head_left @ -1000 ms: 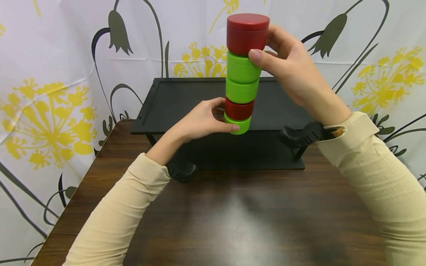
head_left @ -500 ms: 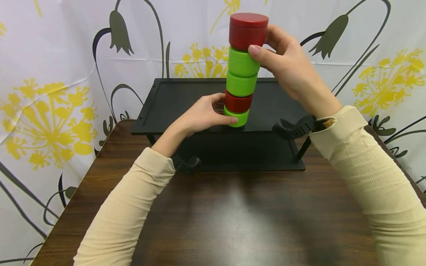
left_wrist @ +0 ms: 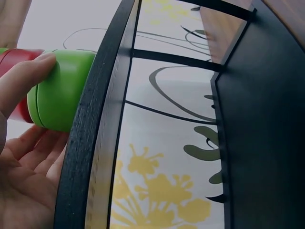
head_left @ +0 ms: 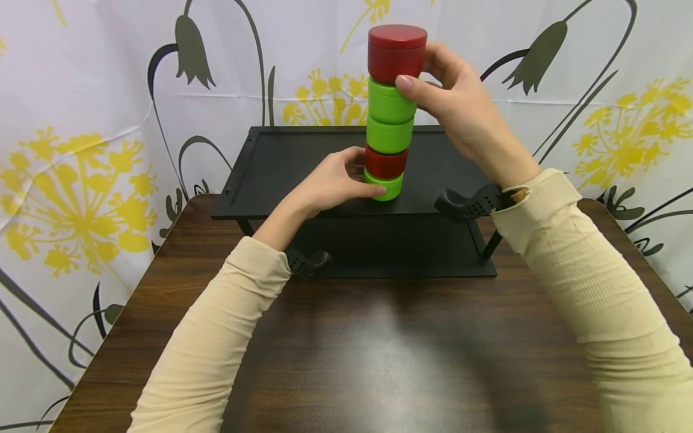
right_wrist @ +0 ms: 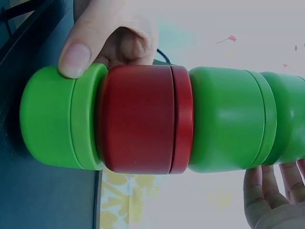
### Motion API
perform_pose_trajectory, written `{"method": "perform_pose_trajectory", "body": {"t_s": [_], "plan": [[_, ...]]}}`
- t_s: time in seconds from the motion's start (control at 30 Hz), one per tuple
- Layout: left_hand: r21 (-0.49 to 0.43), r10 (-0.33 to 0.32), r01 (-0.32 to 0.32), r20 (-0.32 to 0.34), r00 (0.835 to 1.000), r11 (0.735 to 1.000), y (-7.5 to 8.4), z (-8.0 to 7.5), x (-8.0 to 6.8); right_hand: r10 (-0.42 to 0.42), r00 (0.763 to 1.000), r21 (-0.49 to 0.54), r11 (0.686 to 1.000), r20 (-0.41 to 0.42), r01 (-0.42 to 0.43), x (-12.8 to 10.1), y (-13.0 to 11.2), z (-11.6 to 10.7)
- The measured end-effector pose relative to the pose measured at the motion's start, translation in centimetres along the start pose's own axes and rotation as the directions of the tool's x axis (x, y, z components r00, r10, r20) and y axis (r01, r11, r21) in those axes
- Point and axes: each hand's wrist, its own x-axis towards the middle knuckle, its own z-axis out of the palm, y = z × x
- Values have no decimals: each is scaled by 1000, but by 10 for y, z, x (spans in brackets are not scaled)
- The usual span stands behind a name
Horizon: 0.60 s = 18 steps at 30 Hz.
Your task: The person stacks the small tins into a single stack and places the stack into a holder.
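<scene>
— What's the biggest thing in front of you?

— The dark wooden table [head_left: 346,349], and on it a black shelf [head_left: 281,174] backed against the flowered curtain [head_left: 81,150]. On the shelf's top board stands my stack of five round jars [head_left: 391,114], near the front edge, about midway along it.

— Why both hands on it?

— It's tall and narrow, so I judge it tips easily. My left hand [head_left: 330,186] curls around the base, thumb on the bottom green jar [head_left: 385,186] and fingers behind the lower red jar [head_left: 387,162]. My right hand [head_left: 460,114] pinches high up, thumb on the upper green jar [head_left: 391,102] just under the top red jar [head_left: 396,53], the other fingers wrapped behind.

— Is the base actually down?

— In the left wrist view the bottom green jar [left_wrist: 59,90] sits against the shelf's raised rim [left_wrist: 90,124]; whether it rests fully, I can't tell.

— Room to move?

— Open board lies left, right and behind the stack. The front edge is close, so little margin toward me. Black wrist straps [head_left: 471,204] sit near the shelf's right front corner.
</scene>
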Motion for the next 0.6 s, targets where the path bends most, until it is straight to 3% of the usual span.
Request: {"method": "perform_pose_trajectory", "body": {"t_s": [0.6], "plan": [[-42, -4, 4, 7, 1000, 999, -6, -5, 1, 6, 1000, -24, 1000, -14, -7, 0, 5, 5]]}}
